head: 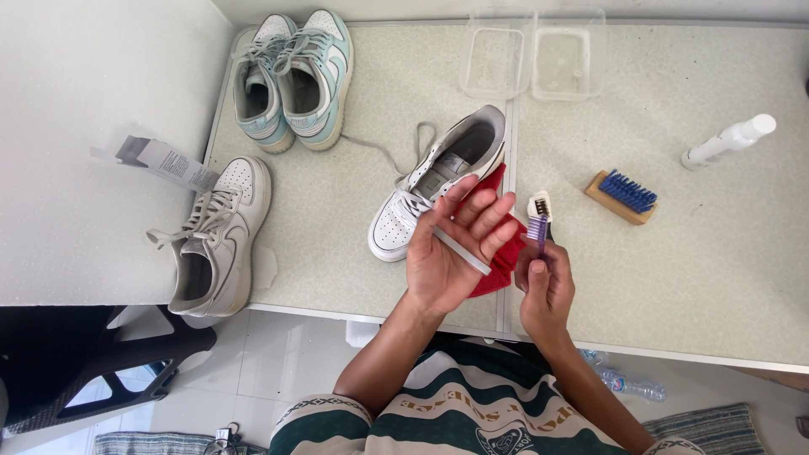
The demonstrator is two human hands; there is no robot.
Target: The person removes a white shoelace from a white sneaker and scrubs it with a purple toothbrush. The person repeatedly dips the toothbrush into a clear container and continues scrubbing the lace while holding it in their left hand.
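Left hand [451, 253] is palm up with fingers spread, a white shoelace [459, 250] draped across the palm and fingers; its grip is loose, nothing pinched, the lace just rests there. Right hand [546, 291] has its grip closed round the handle of a small purple toothbrush [538, 217], bristle head pointing up and away, just beside the left fingertips. Lace runs back toward the white sneaker [434, 181] lying on its side on the bench [716, 253], on top of a red cloth [504, 253] that sits under the left hand.

Judgement: the lace looks ready for scrubbing over the palm. To do it well, keep the lace flat and taut across the fingers, brush along its length, not across, and keep the palm over the cloth so drips land there.

Nearby: a wooden brush with blue bristles [622, 196] and a white spray bottle [729, 141] to the right, two clear plastic tubs [533, 55] at the back, a pale blue sneaker pair [295, 76] at the back left, and a grey-white sneaker [221, 232] hanging over the left bench edge.
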